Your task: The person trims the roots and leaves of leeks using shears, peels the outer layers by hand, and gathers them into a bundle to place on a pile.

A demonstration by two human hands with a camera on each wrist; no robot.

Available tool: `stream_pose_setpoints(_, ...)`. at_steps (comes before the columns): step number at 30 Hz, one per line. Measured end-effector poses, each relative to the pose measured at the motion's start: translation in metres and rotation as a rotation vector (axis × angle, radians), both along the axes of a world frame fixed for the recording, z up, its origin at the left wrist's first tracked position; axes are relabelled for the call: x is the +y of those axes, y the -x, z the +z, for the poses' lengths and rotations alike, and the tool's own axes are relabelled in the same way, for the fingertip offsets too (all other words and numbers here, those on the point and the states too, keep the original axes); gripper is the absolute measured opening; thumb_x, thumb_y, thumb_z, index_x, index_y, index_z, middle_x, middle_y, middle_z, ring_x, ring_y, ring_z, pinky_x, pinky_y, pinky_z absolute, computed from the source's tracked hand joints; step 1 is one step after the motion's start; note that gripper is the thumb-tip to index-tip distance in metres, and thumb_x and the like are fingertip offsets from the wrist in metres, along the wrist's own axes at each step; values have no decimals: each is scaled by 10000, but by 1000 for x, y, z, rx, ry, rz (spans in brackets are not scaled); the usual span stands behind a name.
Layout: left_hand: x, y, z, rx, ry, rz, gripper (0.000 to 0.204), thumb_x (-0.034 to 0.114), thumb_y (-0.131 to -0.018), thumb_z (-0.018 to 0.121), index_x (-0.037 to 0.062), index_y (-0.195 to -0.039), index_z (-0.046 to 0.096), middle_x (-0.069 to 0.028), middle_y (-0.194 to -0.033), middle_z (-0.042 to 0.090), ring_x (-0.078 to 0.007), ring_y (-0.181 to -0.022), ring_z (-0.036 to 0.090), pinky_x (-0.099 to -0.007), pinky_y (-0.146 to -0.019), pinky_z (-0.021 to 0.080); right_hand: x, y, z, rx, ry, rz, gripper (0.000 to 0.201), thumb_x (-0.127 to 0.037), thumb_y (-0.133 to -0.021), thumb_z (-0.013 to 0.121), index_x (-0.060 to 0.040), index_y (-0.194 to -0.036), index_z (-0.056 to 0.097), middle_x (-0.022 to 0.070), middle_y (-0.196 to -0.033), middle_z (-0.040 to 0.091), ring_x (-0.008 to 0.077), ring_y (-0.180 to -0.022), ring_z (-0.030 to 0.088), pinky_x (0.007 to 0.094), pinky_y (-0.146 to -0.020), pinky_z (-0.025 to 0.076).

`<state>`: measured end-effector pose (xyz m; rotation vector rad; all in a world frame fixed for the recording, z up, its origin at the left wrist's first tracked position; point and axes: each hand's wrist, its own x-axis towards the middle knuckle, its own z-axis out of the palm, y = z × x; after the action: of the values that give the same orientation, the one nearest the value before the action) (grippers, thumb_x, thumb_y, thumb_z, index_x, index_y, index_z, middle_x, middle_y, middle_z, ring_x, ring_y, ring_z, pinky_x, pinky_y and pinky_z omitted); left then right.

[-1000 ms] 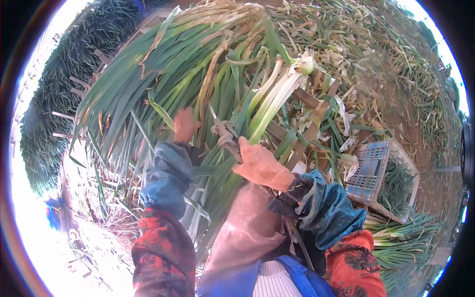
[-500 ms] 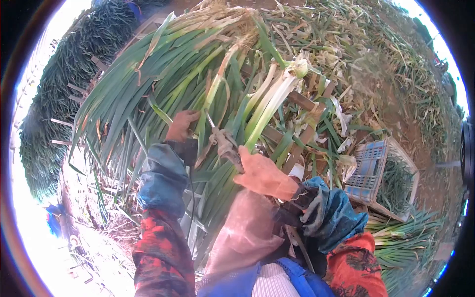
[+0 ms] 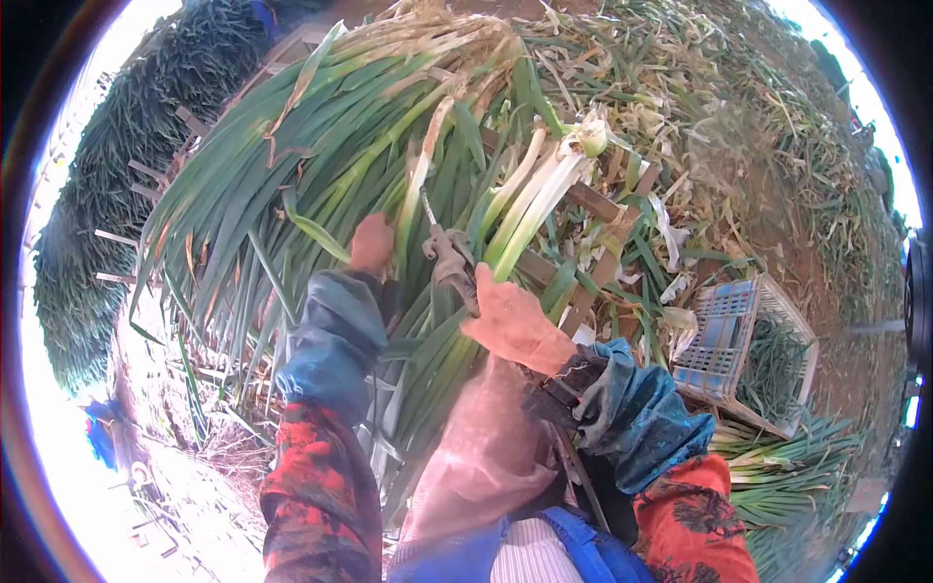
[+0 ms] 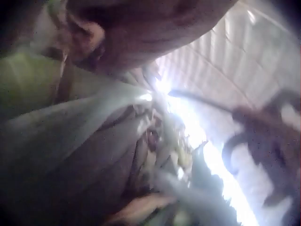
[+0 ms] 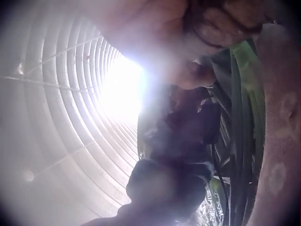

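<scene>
In the head view my left hand point(image 3: 371, 243) grips a green onion point(image 3: 420, 170) low on its leaves, its pale stalk slanting up and away from me. My right hand point(image 3: 520, 321) holds a dirt-caked air blow gun point(image 3: 449, 255), whose thin nozzle points at the stalk just right of the left hand. The left wrist view has the hand across the top, blurred leaves point(image 4: 70, 132) below it and the gun point(image 4: 263, 141) at right. In the right wrist view the fingers curl over the dark gun body point(image 5: 183, 127).
A large heap of green onions point(image 3: 282, 165) lies ahead and left. Several peeled stalks point(image 3: 544, 204) rest on a wooden rack point(image 3: 593, 199) to the right. Stripped leaves point(image 3: 700, 107) cover the ground; a plastic crate point(image 3: 719, 340) stands at right. A pinkish apron point(image 3: 481, 447) covers my lap.
The brown, dry outer leaf along the held green onion has come away, so its stalk shows paler. The blow gun's nozzle has stayed close beside it, and both hands have shifted only slightly.
</scene>
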<state>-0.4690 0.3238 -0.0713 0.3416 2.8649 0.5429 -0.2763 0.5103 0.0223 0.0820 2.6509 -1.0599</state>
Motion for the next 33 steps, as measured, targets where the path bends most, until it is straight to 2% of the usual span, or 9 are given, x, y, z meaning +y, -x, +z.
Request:
stream_pose_setpoints(1, 23, -16, 27, 5, 194, 146, 208, 65, -811, 497, 65, -1012, 551, -216, -940, 592, -340, -909, 571, -431, -701, 481, 1, 0, 2, -1, 14, -2, 458, -214, -725, 614, 48, -1017, 377, 293, -743, 574, 468, -752, 575, 502, -688, 460)
stream_pose_setpoints(2, 28, -28, 27, 443, 287, 71, 199, 72, -817, 481, 62, -1015, 496, -200, -972, 551, -344, -976, 548, -433, -716, 479, 3, 0, 4, -1, 29, -5, 454, -211, -726, 614, 48, -1016, 379, 293, -745, 575, 467, -750, 576, 503, -687, 460)
stream_pose_setpoints(5, 28, -25, 23, 444, 167, -10, 205, 131, -819, 518, 51, -1006, 498, -189, -985, 526, -365, -962, 547, -452, -715, 477, 10, 0, 4, 11, 19, -43, 463, -214, -727, 611, 51, -1029, 383, 290, -749, 580, 462, -752, 580, 499, -690, 464)
stream_pose_setpoints(6, 25, -21, 19, 220, 92, -3, 274, 196, -815, 575, 54, -1036, 497, -190, -1006, 534, -382, -925, 557, -473, -737, 471, 11, 0, 4, 14, 10, -57, 469, -217, -727, 610, 52, -1037, 384, 289, -750, 581, 461, -755, 581, 497, -693, 465)
stream_pose_setpoints(13, 20, -23, 12, 76, 21, 141, 397, 229, -770, 640, 42, -1082, 484, -238, -981, 593, -399, -920, 592, -483, -772, 467, 6, -8, 12, -1, 31, 19, 535, -244, -726, 616, 61, -1093, 376, 294, -783, 592, 459, -781, 585, 494, -707, 470)
stream_pose_setpoints(15, 26, -20, 44, 1, -20, 84, 406, 233, -762, 637, 42, -1082, 477, -245, -940, 611, -409, -916, 595, -481, -762, 470, 14, -7, 14, -28, 38, -26, 536, -241, -724, 620, 61, -1094, 376, 297, -788, 593, 458, -786, 586, 495, -708, 471)
stream_pose_setpoints(19, 73, -32, 78, 51, 47, -56, 273, 152, -791, 509, 42, -1041, 497, -239, -919, 621, -436, -892, 591, -489, -758, 465, 28, -8, 20, 20, -14, -85, 532, -243, -726, 632, 62, -1081, 380, 293, -782, 599, 455, -796, 592, 490, -716, 477)
stream_pose_setpoints(25, 130, -45, 68, 81, 119, -207, 173, 106, -850, 429, -6, -936, 529, -237, -898, 631, -393, -870, 623, -462, -721, 500, 62, 0, 1, 77, -127, -215, 453, -225, -717, 584, 79, -1000, 403, 278, -774, 608, 419, -746, 613, 470, -670, 494)
stream_pose_setpoints(33, 134, -89, 61, 116, 120, -270, 155, 87, -849, 451, -15, -954, 502, -244, -876, 611, -393, -807, 631, -450, -678, 512, 83, 13, -17, 63, -115, -362, 452, -212, -704, 585, 81, -997, 405, 308, -793, 598, 444, -809, 600, 487, -736, 480)
